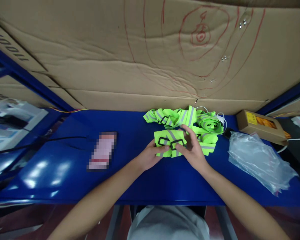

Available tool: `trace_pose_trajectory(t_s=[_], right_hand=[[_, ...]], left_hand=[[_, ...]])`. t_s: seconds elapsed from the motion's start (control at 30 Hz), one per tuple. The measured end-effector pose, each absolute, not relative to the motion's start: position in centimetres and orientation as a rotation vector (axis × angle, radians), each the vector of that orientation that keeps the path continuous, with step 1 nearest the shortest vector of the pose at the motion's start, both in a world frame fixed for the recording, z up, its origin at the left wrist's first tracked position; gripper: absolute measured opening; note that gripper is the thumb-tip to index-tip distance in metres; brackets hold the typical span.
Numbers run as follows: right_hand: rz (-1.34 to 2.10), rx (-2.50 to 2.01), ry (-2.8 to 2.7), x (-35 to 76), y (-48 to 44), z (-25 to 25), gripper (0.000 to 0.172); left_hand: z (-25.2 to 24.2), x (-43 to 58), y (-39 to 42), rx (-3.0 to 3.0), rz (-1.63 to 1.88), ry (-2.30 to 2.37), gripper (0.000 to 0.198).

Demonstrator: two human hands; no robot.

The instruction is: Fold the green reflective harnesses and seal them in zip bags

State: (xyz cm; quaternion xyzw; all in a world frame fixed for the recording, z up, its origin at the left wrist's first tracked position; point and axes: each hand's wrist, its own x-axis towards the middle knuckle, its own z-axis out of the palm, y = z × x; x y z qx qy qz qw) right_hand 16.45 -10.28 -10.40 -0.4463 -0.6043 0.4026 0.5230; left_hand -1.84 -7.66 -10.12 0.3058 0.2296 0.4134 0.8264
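Blue table [165, 186] before cardboard wall [95, 36].

Your gray-striped green strap [162, 134] looks like soft, matt cloth, & its buckles [171, 145] like hard black plastic. Your blue tabletop [132, 140] is smooth & v. glossy. The bags [257, 160] near you are thin, crinkly plastic. You face dull, creased cardboard [102, 50] w/ bumps.
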Motion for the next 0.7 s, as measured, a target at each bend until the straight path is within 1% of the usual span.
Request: trace_pose_trajectory(t_s=[0.07,0.13,0.23,0.33,0.43,0.53,0.6,0.63,0.67,0.7], right_hand=[[1.248,-1.034,-1.384,16.3,-10.3,-10.6,0.072],[1.357,-1.007,-1.367,16.1,-10.5,-10.6,0.074],[1.21,-1.041,-1.452,15.9,-10.9,-10.7,0.071],[1.063,-1.075,-1.569,15.8,-11.0,-11.0,0.067],[1.072,-1.065,-1.651,16.2,-10.5,-11.2,0.066],[1.071,-1.058,-1.795,17.4,-10.0,-10.0,0.065],[0.946,-1.105,-1.942,19.0,-10.3,-8.2,0.06],[0.839,-1.146,-2.01,20.1,-10.8,-7.1,0.053],[0.698,-1.223,-2.051,21.6,-11.6,-6.1,0.047],[0.536,-1.322,-2.109,23.5,-12.7,-5.2,0.046]], left_hand=[[-10.0,-2.0,-7.7,0.664,0.862,0.489,0.051],[-10.1,-2.1,-7.8,0.687,0.851,0.511,0.052],[-10.5,-1.9,-8.0,0.738,0.859,0.564,0.055],[-10.3,-1.5,-8.4,0.762,0.907,0.635,0.052],[-9.5,-1.1,-8.7,0.782,0.94,0.694,0.047],[-8.6,-1.1,-9.0,0.785,0.95,0.697,0.05],[-8.2,-1.3,-9.3,0.761,0.934,0.672,0.053],[-8.1,-1.4,-9.3,0.747,0.924,0.661,0.053],[-8.0,-1.5,-9.4,0.734,0.918,0.656,0.053],[-8.0,-1.5,-9.4,0.721,0.915,0.658,0.053]])
